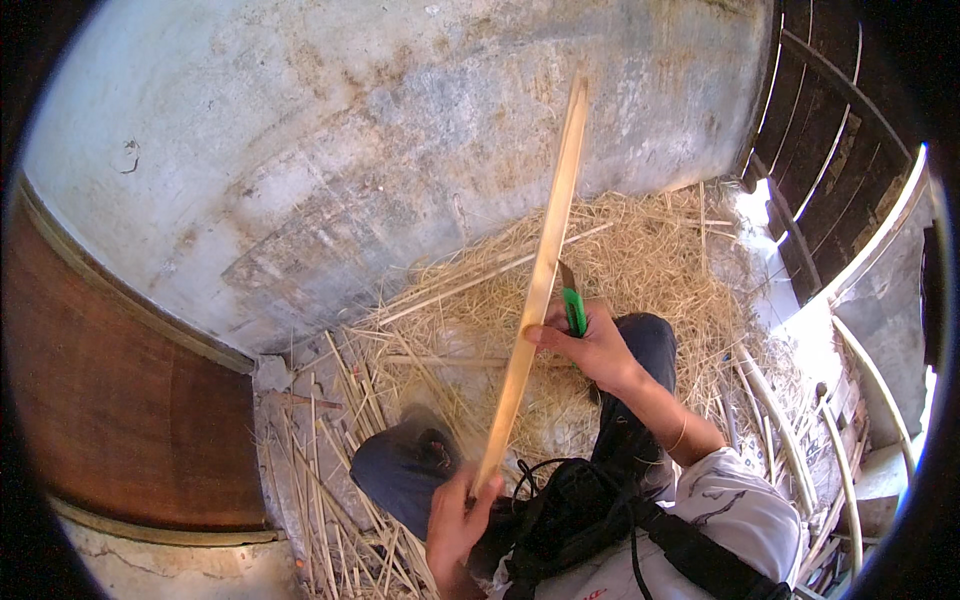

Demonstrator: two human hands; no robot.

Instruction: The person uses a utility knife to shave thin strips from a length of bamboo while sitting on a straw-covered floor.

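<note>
A long, pale bamboo strip [550, 230] slants upward from my lap toward the wall. Its lower end is gripped between the thumb and fingers of my left hand [458, 520]. My right hand [592, 350] is closed around the green handle of a knife [574, 312], and its thumb presses on the strip's face. The dark blade points up along the strip's right edge; whether it touches the strip I cannot tell. Part of the handle is hidden in my fingers.
Curly shavings [650, 260] heap on the floor against a stained grey wall [400, 150]. Thin split sticks [330, 500] lie scattered at my left, beside a brown wooden panel [130, 390]. Several poles [780, 430] lean at the right. My bent legs are under the strip.
</note>
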